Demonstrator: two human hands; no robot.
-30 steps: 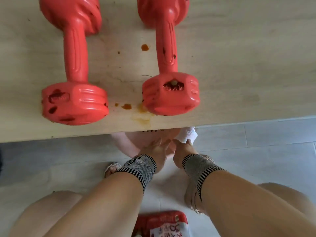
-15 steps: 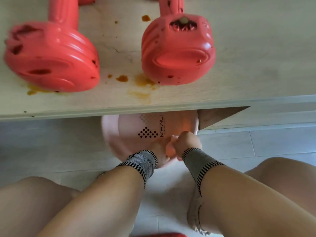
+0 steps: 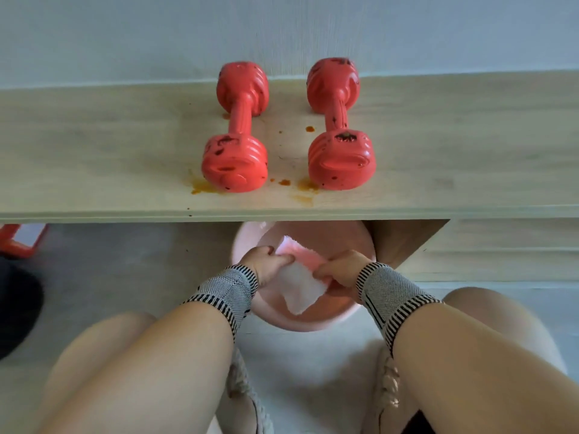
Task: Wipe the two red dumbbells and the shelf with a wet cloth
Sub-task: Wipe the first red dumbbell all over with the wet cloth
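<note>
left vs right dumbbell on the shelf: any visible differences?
The left dumbbell has dark smears across the top of its near head; the right dumbbell has one dark clump there, plus specks along its handle. An orange puddle spreads at the left one's near-left corner; the right one has stains at its near-left base and a spot beside its handle. Both are red, lie parallel on the shelf, untouched by either hand.

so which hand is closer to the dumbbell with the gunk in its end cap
Right. The right hand grips the cloth almost straight below that dumbbell. The left hand holds the cloth's other side, further left, nearer the other dumbbell.
</note>
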